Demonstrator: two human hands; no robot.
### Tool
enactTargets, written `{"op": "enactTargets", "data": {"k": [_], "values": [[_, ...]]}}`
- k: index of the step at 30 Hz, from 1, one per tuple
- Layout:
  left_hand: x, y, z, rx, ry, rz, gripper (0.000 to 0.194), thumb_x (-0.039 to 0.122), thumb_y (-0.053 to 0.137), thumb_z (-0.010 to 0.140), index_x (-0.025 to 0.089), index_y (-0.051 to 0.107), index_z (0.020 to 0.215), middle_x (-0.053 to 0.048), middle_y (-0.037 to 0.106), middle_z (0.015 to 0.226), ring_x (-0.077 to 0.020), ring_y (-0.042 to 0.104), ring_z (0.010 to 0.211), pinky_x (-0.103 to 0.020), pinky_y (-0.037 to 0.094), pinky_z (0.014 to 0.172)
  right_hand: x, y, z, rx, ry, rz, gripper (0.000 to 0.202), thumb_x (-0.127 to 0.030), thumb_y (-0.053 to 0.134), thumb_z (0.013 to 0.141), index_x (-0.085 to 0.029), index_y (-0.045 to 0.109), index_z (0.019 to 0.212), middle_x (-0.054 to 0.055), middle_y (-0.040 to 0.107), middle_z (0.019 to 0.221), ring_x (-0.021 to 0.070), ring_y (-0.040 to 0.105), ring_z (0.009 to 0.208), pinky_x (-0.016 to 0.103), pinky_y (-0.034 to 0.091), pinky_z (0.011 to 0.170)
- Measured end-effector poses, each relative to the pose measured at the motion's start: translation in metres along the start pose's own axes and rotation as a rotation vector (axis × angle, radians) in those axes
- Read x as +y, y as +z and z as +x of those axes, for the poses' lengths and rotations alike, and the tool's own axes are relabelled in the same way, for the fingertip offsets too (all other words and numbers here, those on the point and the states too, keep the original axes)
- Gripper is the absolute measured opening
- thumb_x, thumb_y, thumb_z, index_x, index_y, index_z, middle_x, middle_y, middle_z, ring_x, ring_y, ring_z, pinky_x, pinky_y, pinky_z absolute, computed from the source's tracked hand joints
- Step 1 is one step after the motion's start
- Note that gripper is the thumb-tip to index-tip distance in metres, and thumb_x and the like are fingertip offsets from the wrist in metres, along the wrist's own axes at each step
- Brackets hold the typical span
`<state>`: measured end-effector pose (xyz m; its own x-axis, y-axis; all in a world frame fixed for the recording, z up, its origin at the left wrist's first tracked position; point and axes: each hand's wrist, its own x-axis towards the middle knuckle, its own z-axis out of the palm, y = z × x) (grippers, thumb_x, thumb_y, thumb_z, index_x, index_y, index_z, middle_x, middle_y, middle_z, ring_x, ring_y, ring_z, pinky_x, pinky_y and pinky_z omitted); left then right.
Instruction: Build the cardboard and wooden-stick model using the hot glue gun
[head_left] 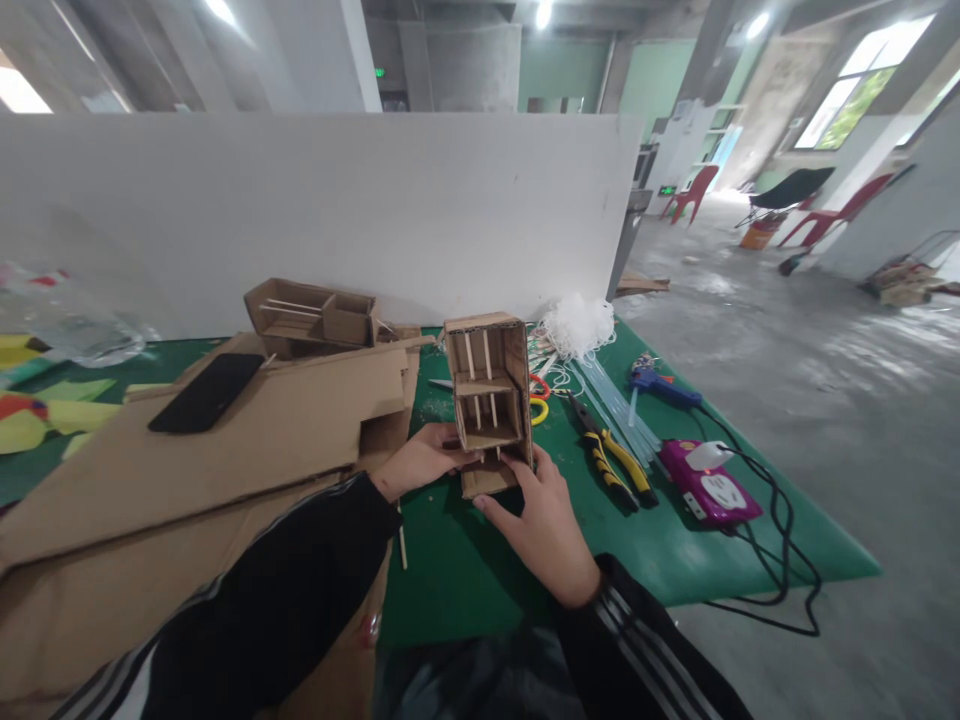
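Note:
A small cardboard box frame (489,436) with open compartments and several thin wooden sticks across them stands tilted upright in front of me. My left hand (421,458) grips its lower left side, the fingertips partly hidden behind the cardboard. On the lower right, my right hand (541,515) holds it too, with the thumb at the bottom edge and the fingers along the side. Scissors (538,410) with red and yellow handles lie just behind it to the right. A second cardboard box (311,315) with sticks rests at the back left.
Cardboard sheets (285,445) cover the table's left side, with a black phone (208,392) on them. Pliers (611,455), clear glue sticks (619,410), a blue glue gun (664,385) and a purple power strip (709,485) with cables lie right. A white panel (337,210) stands behind.

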<state>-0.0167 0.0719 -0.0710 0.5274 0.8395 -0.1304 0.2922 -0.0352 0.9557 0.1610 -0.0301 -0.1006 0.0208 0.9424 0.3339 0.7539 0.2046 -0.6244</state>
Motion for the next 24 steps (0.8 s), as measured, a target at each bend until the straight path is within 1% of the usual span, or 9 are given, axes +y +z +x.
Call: {"op": "enactTargets", "data": {"k": [3, 7, 13, 17, 24], "values": [[0.001, 0.001, 0.0, -0.002, -0.009, 0.001, 0.044, 0.047, 0.078, 0.073, 0.014, 0.076, 0.102, -0.005, 0.074, 0.085, -0.0108, 0.051, 0.059, -0.023, 0.041, 0.055, -0.001, -0.001, -0.001, -0.01, 0.013, -0.001, 0.051, -0.043, 0.068, 0.087, -0.022, 0.058, 0.132, 0.015, 0.049, 0.142, 0.036, 0.045, 0.134, 0.056, 0.044, 0.108], [-0.001, 0.0, 0.0, -0.006, -0.013, 0.009, 0.048, 0.049, 0.078, 0.073, 0.014, 0.075, 0.107, -0.005, 0.074, 0.087, -0.0097, 0.048, 0.057, -0.023, 0.039, 0.054, -0.002, -0.002, -0.001, -0.018, 0.008, -0.005, 0.051, -0.043, 0.067, 0.087, -0.022, 0.058, 0.132, 0.015, 0.048, 0.142, 0.0351, 0.045, 0.135, 0.055, 0.044, 0.109], [-0.007, -0.002, 0.001, -0.002, -0.011, 0.041, 0.049, 0.052, 0.078, 0.072, 0.014, 0.077, 0.104, -0.006, 0.074, 0.085, -0.0134, 0.053, 0.064, -0.026, 0.043, 0.06, -0.002, -0.002, 0.0, -0.015, 0.019, -0.006, 0.049, -0.044, 0.067, 0.087, -0.022, 0.059, 0.13, 0.015, 0.049, 0.142, 0.0347, 0.046, 0.135, 0.054, 0.044, 0.109], [-0.009, -0.002, 0.002, -0.001, -0.008, 0.05, 0.047, 0.052, 0.078, 0.072, 0.014, 0.078, 0.099, -0.005, 0.074, 0.08, -0.0127, 0.052, 0.06, -0.026, 0.043, 0.059, -0.002, -0.001, 0.0, -0.009, 0.015, -0.012, 0.05, -0.043, 0.068, 0.086, -0.022, 0.059, 0.13, 0.014, 0.049, 0.142, 0.0346, 0.045, 0.135, 0.054, 0.043, 0.11], [-0.006, -0.002, -0.001, 0.017, -0.003, 0.062, 0.043, 0.05, 0.078, 0.073, 0.015, 0.079, 0.098, -0.006, 0.077, 0.088, -0.0182, 0.063, 0.072, -0.027, 0.048, 0.064, 0.0, 0.0, 0.0, -0.014, 0.016, -0.003, 0.051, -0.044, 0.068, 0.086, -0.021, 0.059, 0.131, 0.015, 0.048, 0.142, 0.0349, 0.045, 0.135, 0.054, 0.043, 0.109]]}}
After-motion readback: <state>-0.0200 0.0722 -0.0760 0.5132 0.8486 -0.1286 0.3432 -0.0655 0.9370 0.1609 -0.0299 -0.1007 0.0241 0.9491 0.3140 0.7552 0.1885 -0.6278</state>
